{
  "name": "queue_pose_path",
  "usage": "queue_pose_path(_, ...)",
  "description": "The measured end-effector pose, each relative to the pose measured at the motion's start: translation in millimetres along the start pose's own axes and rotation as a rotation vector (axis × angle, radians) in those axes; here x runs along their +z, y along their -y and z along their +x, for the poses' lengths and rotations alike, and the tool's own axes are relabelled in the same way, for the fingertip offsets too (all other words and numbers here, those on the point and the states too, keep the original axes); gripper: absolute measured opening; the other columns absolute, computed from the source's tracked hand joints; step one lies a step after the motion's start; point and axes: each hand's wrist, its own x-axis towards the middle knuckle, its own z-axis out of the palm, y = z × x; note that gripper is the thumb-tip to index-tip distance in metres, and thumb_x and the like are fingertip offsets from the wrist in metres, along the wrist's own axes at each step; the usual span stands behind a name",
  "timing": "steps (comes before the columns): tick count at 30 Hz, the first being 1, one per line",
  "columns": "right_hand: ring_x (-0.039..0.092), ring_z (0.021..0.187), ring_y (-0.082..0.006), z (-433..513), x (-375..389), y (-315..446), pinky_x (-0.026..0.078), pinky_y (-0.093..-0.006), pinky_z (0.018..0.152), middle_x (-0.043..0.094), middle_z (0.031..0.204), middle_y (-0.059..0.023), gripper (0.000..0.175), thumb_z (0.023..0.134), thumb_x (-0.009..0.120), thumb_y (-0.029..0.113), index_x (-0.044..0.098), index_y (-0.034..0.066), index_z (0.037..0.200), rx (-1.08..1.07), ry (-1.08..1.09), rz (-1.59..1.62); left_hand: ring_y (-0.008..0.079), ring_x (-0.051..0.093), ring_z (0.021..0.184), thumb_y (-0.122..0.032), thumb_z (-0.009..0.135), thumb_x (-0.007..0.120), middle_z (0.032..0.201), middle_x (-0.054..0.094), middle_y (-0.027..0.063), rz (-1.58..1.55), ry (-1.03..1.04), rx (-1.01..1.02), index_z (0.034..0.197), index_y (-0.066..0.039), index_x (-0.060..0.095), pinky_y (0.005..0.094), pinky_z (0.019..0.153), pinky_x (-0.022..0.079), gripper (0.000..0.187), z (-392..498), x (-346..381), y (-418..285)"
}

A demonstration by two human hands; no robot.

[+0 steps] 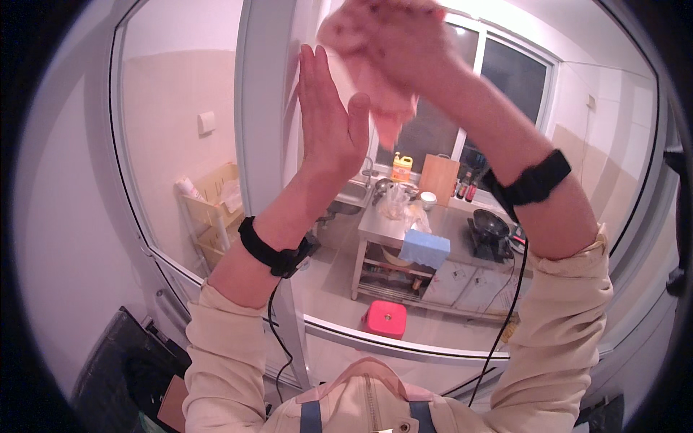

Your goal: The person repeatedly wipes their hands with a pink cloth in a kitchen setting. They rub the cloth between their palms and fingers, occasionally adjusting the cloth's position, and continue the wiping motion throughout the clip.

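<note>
High in the head view, my right hand (411,48) is shut on a pink cloth (387,103), which hangs below it; both look blurred. My left hand (331,116) is raised lower and to the left, its fingers straight up and its thumb spread, holding nothing. It is beside the white upright frame (265,108) of a glazed partition; whether the palm touches the frame or glass I cannot tell. Before me stands the partition's glass, with a kitchen seen through it.
Behind the glass are a steel counter (373,219), a wok (490,223), a cutting board (438,178), a yellow jug (401,168) and a red stool (387,318). A plastic shelf rack (203,208) stands left. Black cables (514,303) hang from both wrist straps.
</note>
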Motion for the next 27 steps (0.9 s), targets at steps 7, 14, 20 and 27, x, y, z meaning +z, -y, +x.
queue_pose_path(7,0.062,0.092,-0.0244,-38.9,-10.9,-5.2,0.051,-0.0389,0.078,0.060,0.102,-0.0068,0.041,0.075,0.064,0.019,0.055,0.0144,0.115,-0.340,-0.114,0.222,0.0445,0.021,0.134,-0.042,0.098,0.030,0.142,0.021,0.0326,-0.169,-0.039,-0.161,0.139,0.011,0.016,0.0472,0.110,0.016,0.068,0.0,18.2,-1.4)
queue_pose_path(14,0.064,0.088,-0.0254,-74.9,-58.8,-27.8,0.054,-0.0377,0.069,0.059,0.106,-0.0033,0.034,0.078,0.059,0.013,0.056,0.0169,0.111,0.324,0.242,0.326,0.0402,0.026,0.133,-0.042,0.097,0.035,0.141,0.028,0.0284,-0.105,-0.038,-0.094,0.138,0.008,0.022,0.0469,0.110,0.018,0.066,-5.7,22.4,-22.1)
queue_pose_path(20,0.057,0.103,-0.0193,-119.4,-46.4,-27.2,0.049,-0.0347,0.084,0.058,0.107,0.0028,0.035,0.072,0.061,0.006,0.060,0.0147,0.105,-0.138,-0.203,0.350,0.0378,0.021,0.138,-0.043,0.097,0.033,0.144,0.026,0.0275,-0.058,0.026,-0.062,0.140,0.006,0.024,0.0504,0.111,0.012,0.066,-8.7,43.2,-40.9)
queue_pose_path(27,0.054,0.105,-0.0207,-165.8,-52.8,-32.4,0.046,-0.0373,0.086,0.056,0.109,-0.0029,0.047,0.066,0.064,0.015,0.058,0.0140,0.112,-0.048,-0.056,-0.033,0.0362,0.021,0.138,-0.045,0.097,0.033,0.147,0.026,0.0234,-0.241,0.120,0.051,0.142,0.002,0.023,0.0489,0.112,0.013,0.066,-17.6,67.7,-73.8)
